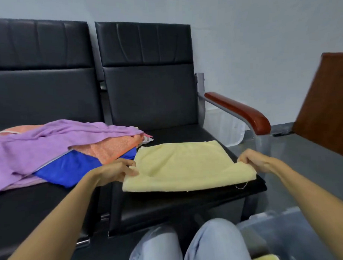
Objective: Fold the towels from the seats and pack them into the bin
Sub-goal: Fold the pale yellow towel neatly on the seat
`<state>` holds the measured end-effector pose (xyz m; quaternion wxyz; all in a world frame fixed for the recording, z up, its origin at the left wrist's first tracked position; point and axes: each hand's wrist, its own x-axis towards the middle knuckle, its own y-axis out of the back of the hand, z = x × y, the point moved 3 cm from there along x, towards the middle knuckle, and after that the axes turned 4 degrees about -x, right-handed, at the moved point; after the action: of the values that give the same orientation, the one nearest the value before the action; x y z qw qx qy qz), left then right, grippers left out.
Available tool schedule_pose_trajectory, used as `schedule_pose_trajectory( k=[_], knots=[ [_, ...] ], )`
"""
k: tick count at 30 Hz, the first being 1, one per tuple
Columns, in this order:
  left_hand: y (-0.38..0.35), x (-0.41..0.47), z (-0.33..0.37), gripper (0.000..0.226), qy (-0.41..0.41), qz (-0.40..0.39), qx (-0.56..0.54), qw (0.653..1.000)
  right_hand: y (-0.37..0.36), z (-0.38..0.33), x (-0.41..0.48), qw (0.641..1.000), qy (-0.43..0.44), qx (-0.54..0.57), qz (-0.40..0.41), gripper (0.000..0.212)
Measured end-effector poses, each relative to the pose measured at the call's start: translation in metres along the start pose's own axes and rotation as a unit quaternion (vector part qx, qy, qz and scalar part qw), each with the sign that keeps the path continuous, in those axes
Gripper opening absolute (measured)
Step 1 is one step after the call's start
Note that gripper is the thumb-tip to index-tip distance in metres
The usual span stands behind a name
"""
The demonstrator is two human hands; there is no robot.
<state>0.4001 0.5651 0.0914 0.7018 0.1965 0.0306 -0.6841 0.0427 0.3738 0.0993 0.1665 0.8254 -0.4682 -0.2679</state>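
Left seat (pixel 43 208), black padded: carries a loose heap of unfolded towels. Purple towel (pixel 37 144), topmost, spread crumpled across the heap. Orange towel (pixel 111 148), beneath the purple, showing at the heap's right side and far left edge. Blue towel (pixel 71 171), lowest visible, reaching the front of the heap. Left hand (pixel 117 171): fingers curled, thumb and fingertips pinching the left edge of the yellow towel, just beside the blue one. Yellow towel (pixel 184 166): lies flat on the right seat (pixel 150 103), folded, with its rounded fold toward the person and its far edge square on the cushion; a loose thread hangs at its near right corner. Under its near edge is a dark layer; whether seat or cloth cannot be told. Right hand (pixel 252 160): fingers curled, gripping the towel's right edge. Armrest (pixel 242 111), red-brown wood on a metal frame, at the right seat's outer side. Wooden panel (pixel 325 105), brown, tilted, at the far right. Bin (pixel 287 229), translucent plastic, on the floor at lower right beside the person's knees (pixel 157 247) in pale jeans; a pale yellow cloth (pixel 265 259) shows at the bottom edge.
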Motion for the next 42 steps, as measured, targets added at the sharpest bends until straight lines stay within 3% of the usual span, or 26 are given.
schedule_pose_trajectory(
  k=[2, 3, 7, 12, 17, 20, 22, 25, 27, 31, 33, 36, 39, 42],
  knots=[
    [-0.002, 0.001, 0.002, 0.015, 0.033, -0.053, -0.001, 0.998, -0.003, 0.008, -0.003, 0.998, -0.042, 0.044, -0.032, 0.013],
    [0.000, 0.004, 0.003, 0.019, 0.037, -0.063, 0.001, 0.997, -0.004, 0.009, -0.002, 0.996, -0.053, 0.054, -0.042, 0.013],
    [0.007, 0.019, 0.014, 0.021, 0.020, 0.000, -0.008, 1.000, -0.005, 0.000, 0.005, 0.995, -0.034, 0.091, -0.033, 0.009],
    [0.030, 0.051, 0.025, 0.005, -0.096, 0.183, 0.037, 0.978, 0.009, -0.014, 0.055, 0.977, 0.010, 0.103, 0.188, 0.030],
    [0.040, 0.108, 0.010, 0.017, -0.065, 0.304, 0.115, 0.943, -0.002, -0.022, 0.120, 0.959, 0.015, -0.119, 0.256, 0.031],
    [0.038, 0.132, -0.015, 0.027, -0.020, 0.331, 0.186, 0.925, -0.024, -0.011, 0.142, 0.947, -0.005, -0.221, 0.232, 0.017],
    [0.036, 0.139, -0.027, 0.028, -0.010, 0.353, 0.221, 0.909, -0.034, -0.002, 0.149, 0.932, -0.007, -0.279, 0.231, 0.027],
    [0.034, 0.144, -0.035, 0.024, -0.010, 0.369, 0.249, 0.895, -0.046, 0.007, 0.149, 0.908, 0.015, -0.324, 0.265, 0.038],
    [0.033, 0.141, -0.035, 0.035, 0.003, 0.387, 0.229, 0.893, -0.049, 0.009, 0.149, 0.891, 0.013, -0.351, 0.287, 0.037],
    [0.034, 0.131, -0.030, 0.053, 0.121, 0.336, 0.222, 0.907, -0.058, -0.010, 0.142, 0.847, 0.039, -0.405, 0.341, 0.043],
    [0.032, 0.124, -0.027, 0.058, 0.176, 0.283, 0.194, 0.923, -0.076, -0.024, 0.134, 0.869, 0.126, -0.353, 0.322, 0.047],
    [0.030, 0.117, -0.025, 0.065, 0.199, 0.258, 0.122, 0.937, -0.118, -0.052, 0.115, 0.951, 0.197, -0.135, 0.194, 0.041],
    [0.027, 0.108, -0.026, 0.071, 0.202, 0.256, 0.027, 0.945, -0.165, -0.066, 0.102, 0.980, 0.177, 0.006, 0.085, 0.047],
    [0.024, 0.099, -0.025, 0.064, 0.187, 0.255, -0.066, 0.946, -0.195, -0.063, 0.096, 0.992, 0.113, 0.039, 0.048, 0.052]
  ],
)
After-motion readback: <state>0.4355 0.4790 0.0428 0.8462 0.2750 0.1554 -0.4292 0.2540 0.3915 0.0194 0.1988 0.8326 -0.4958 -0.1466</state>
